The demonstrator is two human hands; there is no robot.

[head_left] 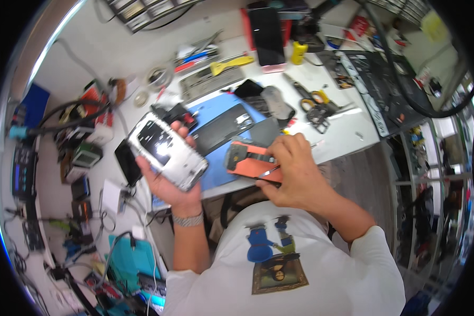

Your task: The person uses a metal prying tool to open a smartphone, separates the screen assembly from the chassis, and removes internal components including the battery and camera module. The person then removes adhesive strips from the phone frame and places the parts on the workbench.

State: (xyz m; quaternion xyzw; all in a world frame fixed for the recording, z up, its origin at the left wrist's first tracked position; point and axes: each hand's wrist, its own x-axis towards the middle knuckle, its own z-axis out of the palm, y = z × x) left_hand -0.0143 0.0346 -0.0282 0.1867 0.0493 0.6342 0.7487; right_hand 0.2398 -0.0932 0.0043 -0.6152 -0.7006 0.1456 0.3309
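Note:
My left hand [169, 181] is closed around the edges of a silver phone frame [183, 164] with a dark, shiny rectangular area, holding it tilted above the table. My right hand [300, 171] grips the right end of a flat phone part with an orange face [242, 167] and a black strip across it. A thin metal tool [270, 171], perhaps tweezers, sticks out between the right fingers; its rear end is hidden by the hand. Behind both hands, a dark grey phone panel [218, 129] lies on the blue mat [216, 166]. A small black phone-like slab [127, 162] is beside my left hand.
Scissors [312, 100], a yellow brush-like tool [231, 64] and a grey tool plate [211, 83] lie farther back. A black phone [267, 39] stands upright on a red holder. Cables and boxes crowd the left; a black cable [392, 68] loops at the right.

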